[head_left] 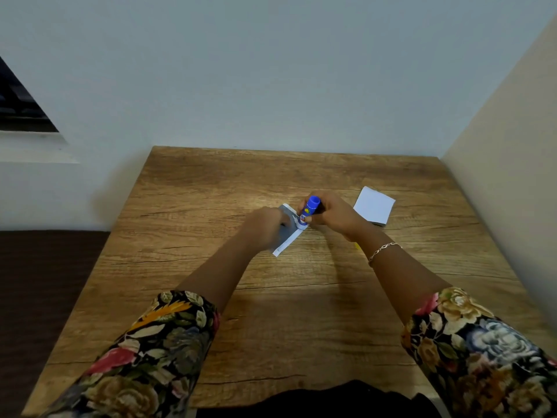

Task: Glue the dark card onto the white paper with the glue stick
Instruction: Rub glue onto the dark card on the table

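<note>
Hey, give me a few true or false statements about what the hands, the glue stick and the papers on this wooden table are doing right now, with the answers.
1. The right hand holds the glue stick. True.
2. The glue stick lies flat on the table. False: it is held nearly upright, its lower end down on the dark card.
3. The left hand rests on the dark card. True.
4. The white paper stack sits left of both hands. False: it lies to the right of them.
5. A bracelet is on the left wrist. False: it is on the right wrist.
</note>
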